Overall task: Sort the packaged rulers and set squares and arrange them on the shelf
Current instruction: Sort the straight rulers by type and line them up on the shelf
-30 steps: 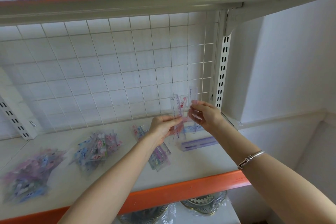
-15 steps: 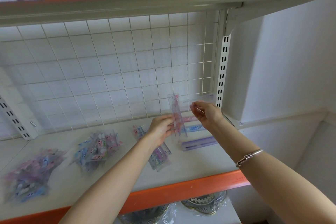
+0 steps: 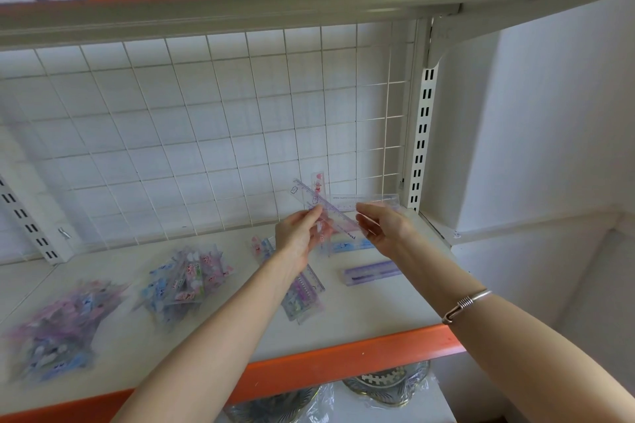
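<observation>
Left hand (image 3: 298, 237) is pinching, between thumb and fingertips, the lower end of a pink-printed ruler (image 3: 318, 186) that is standing nearly upright. Right hand (image 3: 386, 230), with a bracelet (image 3: 465, 306) sitting on its forearm, is curling its fingers round a clear ruler (image 3: 369, 200) that is lying level, its free end pointing to 3 o'clock. A purple-edged ruler (image 3: 330, 209) is slanting between the two hands from 10 o'clock down to 4 o'clock; which hand is carrying it cannot be told. All three are being held in the air above the shelf (image 3: 371, 316), in front of the wire grid (image 3: 206, 130).

Directly below the hands, at 6 o'clock, a blue packaged ruler (image 3: 347, 245) is lying flat on the shelf, and just past it, towards 5 o'clock, a purple packaged ruler (image 3: 372, 272) is lying on its own. A small stack of rulers (image 3: 305, 295) is showing partly under the left forearm. Towards 8 o'clock a middle heap (image 3: 187, 280) of packets is lying loose, and well apart from it, further along the same line, a left heap (image 3: 55, 330) is resting near the shelf's front edge.
</observation>
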Tool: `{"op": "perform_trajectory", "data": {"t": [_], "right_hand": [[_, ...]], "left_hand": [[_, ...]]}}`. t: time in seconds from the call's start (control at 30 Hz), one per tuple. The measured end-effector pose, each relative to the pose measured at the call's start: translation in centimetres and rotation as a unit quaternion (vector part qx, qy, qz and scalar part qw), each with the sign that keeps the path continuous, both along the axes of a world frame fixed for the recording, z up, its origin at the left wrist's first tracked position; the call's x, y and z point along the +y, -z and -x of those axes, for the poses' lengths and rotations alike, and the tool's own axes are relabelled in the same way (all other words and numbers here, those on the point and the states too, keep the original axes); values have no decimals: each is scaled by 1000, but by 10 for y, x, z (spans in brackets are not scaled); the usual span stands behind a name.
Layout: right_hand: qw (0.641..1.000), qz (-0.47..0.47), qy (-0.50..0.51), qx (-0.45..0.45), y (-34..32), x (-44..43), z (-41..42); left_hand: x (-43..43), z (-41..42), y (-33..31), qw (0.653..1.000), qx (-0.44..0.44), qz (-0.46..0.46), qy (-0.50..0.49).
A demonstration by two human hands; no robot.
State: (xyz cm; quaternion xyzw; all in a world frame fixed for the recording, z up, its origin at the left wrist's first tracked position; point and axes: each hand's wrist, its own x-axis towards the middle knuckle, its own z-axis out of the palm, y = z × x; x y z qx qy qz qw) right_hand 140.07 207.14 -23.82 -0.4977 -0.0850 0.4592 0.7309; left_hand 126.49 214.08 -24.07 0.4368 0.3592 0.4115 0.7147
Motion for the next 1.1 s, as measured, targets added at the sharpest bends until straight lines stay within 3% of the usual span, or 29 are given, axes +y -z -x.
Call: {"op": "perform_trajectory", "data": {"t": [0.1,0.2,0.3,0.37,0.43,0.6,0.77,0.87,1.1], "right_hand": [[1000,-9,10,24,-1,0,0],[995,-39,93,10,0,-1,-4],[971,30,99,-214,-2,-7,-6],[923,80,38,-374,-2,-10,-5],[878,102,-8,-467,0,-10,-5],[802,129,-17,-583,10,-2,-6],[767,137,-23,-626,15,-1,-6],[776,134,-31,-615,14,-1,-6],[862,75,-59,-497,8,0,-1]], "left_hand": [[3,2,3,1000,8,-9,-15],[6,5,4,999,18,-20,-28],[10,9,5,999,29,-21,-34],[12,9,6,998,36,-25,-35],[14,8,7,998,41,-29,-35],[13,7,8,998,47,-29,-31],[11,9,7,999,40,-25,-24],[10,10,6,1000,16,-23,-14],[5,9,3,999,8,-29,13]]}}
